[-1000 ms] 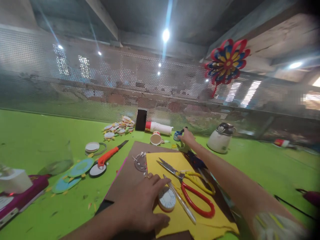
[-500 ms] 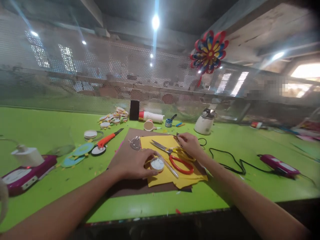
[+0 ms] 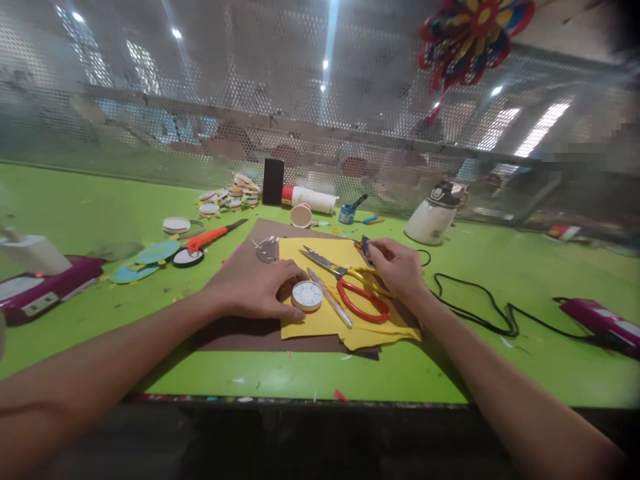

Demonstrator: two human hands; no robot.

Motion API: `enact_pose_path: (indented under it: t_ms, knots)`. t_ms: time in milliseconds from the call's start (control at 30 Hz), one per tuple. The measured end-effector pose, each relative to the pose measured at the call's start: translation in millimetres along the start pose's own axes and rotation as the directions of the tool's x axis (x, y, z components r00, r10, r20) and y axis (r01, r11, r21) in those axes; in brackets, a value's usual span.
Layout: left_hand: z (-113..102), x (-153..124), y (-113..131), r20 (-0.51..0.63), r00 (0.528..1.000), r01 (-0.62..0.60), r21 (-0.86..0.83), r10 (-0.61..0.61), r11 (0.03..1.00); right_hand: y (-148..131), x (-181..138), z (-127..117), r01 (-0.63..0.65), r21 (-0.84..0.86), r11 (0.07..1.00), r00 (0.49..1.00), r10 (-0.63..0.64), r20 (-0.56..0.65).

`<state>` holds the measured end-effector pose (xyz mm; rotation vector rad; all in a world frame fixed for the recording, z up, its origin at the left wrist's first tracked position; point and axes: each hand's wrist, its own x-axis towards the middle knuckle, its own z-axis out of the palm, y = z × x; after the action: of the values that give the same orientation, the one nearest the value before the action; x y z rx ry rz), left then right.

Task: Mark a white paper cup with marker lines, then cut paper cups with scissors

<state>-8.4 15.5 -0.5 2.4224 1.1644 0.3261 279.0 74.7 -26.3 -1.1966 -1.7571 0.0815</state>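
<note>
My left hand (image 3: 253, 291) lies on a brown sheet (image 3: 235, 327) and the edge of a yellow paper sheet (image 3: 320, 320), fingers curled beside a small white round disc (image 3: 307, 296). My right hand (image 3: 397, 268) rests at the yellow sheet's right edge, fingers pinched on a small dark piece (image 3: 366, 245). Between the hands lie red-handled scissors (image 3: 357, 300), yellow-handled scissors (image 3: 340, 270) and a clear pen (image 3: 330, 307).
An orange utility knife (image 3: 213, 237), paper discs (image 3: 150, 257) and a pile of cut rounds (image 3: 230, 193) lie to the left. A white kettle (image 3: 433, 217), glue tube (image 3: 310, 199), black cable (image 3: 480, 307) and magenta devices (image 3: 40, 287) (image 3: 597, 320) sit on the green table (image 3: 500, 360). A mesh wall stands behind.
My right hand has drawn back from the far blue pot to the yellow sheet's right edge and now pinches a small dark piece. My left hand stays by the white disc.
</note>
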Motion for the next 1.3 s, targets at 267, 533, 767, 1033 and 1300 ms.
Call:
enact_pose_path:
  t_ms: [267, 533, 767, 1033, 1300]
  knots:
    - [7.1, 5.0, -1.9, -0.033, 0.998, -0.05, -0.005, 0.05, 0.999, -11.9, -7.2, 7.6, 0.019, 0.081, 0.997, 0.999, -0.022, 0.04]
    - [10.0, 1.2, 2.1, -0.176, 0.982, 0.051, -0.077, -0.064, 0.996, -13.7, -9.0, 7.0, 0.023, 0.088, 0.996, 0.998, -0.028, 0.055]
    - [9.4, 0.5, 7.6, -0.206, 0.978, 0.032, 0.026, -0.026, 0.999, -14.5, -9.6, 7.1, 0.006, 0.062, 0.998, 0.997, -0.011, 0.076]
    - [11.0, 3.1, 3.7, -0.095, 0.995, 0.015, 0.056, -0.009, 0.998, -8.9, -10.0, 9.6, -0.032, 0.043, 0.999, 0.997, 0.029, 0.072]
    - [5.8, 1.6, 10.0, -0.077, 0.996, 0.047, 0.02, -0.045, 0.999, -12.2, -11.3, 9.3, -0.041, 0.073, 0.996, 0.996, 0.036, 0.081]
